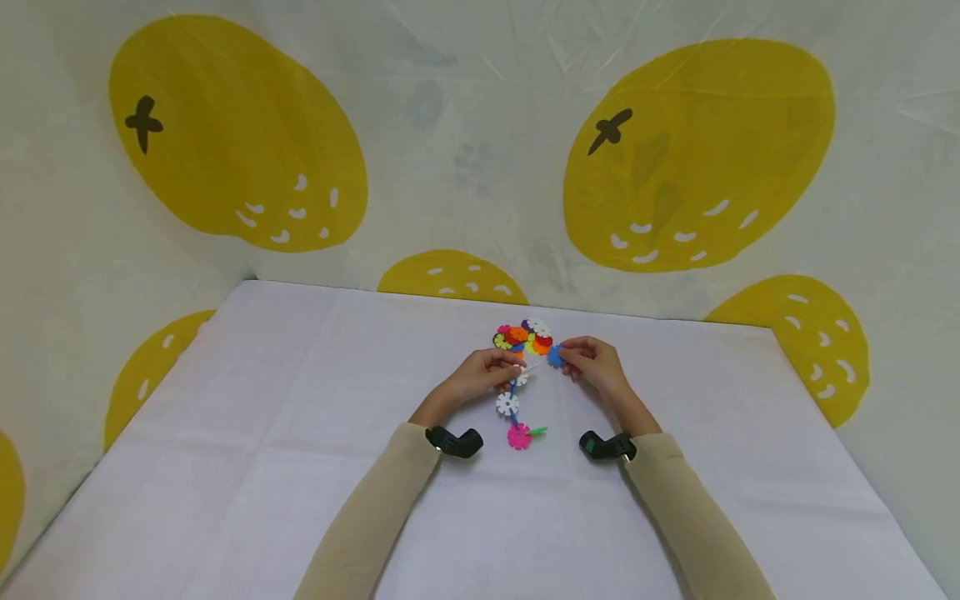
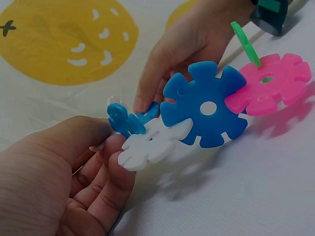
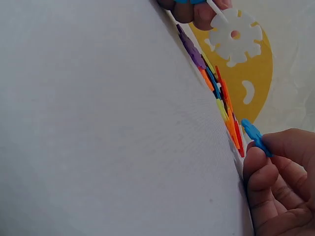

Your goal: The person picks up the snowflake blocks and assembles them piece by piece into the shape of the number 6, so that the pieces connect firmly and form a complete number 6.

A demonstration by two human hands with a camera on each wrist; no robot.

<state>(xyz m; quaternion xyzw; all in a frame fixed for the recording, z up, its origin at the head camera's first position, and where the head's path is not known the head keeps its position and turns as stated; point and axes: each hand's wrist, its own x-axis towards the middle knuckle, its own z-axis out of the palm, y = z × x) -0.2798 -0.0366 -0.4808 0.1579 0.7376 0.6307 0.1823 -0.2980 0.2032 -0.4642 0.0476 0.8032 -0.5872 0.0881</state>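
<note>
Head view: the chain of slotted discs runs from the left hand toward 6 o'clock, above the bench; contact with the surface cannot be confirmed. The left hand pinches the chain's upper end; its fingers hide exactly which disc is gripped. The right hand pinches a loose blue disc between thumb and finger, apart from the chain, between 1 and 2 o'clock of it. A pile of discs lies at 12 o'clock.

Handling: each disc is probably light, thin, stiff plastic, smooth enough to slip from a loose pinch. The slotted joints likely hold by friction; side load may twist or part them. Take hold at the rim, thumb and finger on opposite faces, leaving the mating slot uncovered. Support the chain close to the joint being worked.

Appearance: rounded petals, narrow slots between them, round centre hole. In the left wrist view, a broad blue disc carries a white disc at 8 o'clock and a pink disc at 2 o'clock; a green disc stands edge-on in the pink one.
</note>
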